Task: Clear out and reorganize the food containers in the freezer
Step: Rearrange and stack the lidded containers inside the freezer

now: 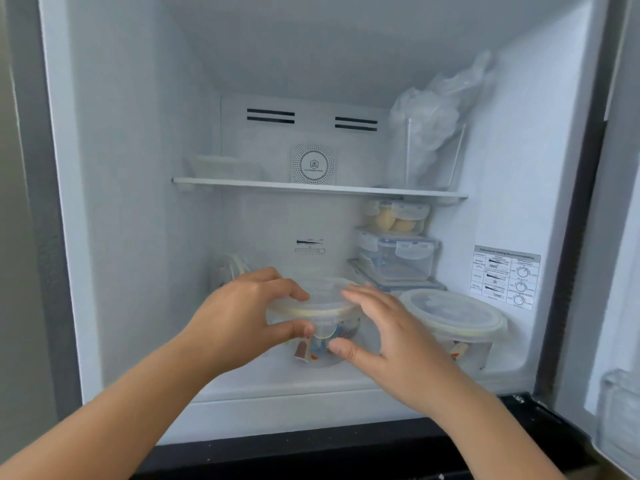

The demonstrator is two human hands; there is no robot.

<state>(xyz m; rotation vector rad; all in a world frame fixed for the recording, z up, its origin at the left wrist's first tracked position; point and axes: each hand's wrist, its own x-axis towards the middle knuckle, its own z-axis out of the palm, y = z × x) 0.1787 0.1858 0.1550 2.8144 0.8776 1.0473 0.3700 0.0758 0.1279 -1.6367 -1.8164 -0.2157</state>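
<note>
A round clear container point(317, 308) with a snap lid sits on the freezer floor point(277, 379) at the front centre. My left hand point(249, 310) grips its left side, fingers over the lid and thumb under the rim. My right hand point(377, 327) is at its right side with fingers spread over the lid edge and thumb by the front clasp. A second round lidded container point(453, 317) stands to the right. Behind it, three rectangular clip-lid boxes point(398, 251) are stacked.
The upper shelf point(318, 188) holds a flat white tray point(225, 166) at left and a clear bin with plastic bags point(433, 133) at right. Another round lid point(230, 270) leans at the back left. The open door point(616, 306) is at the right.
</note>
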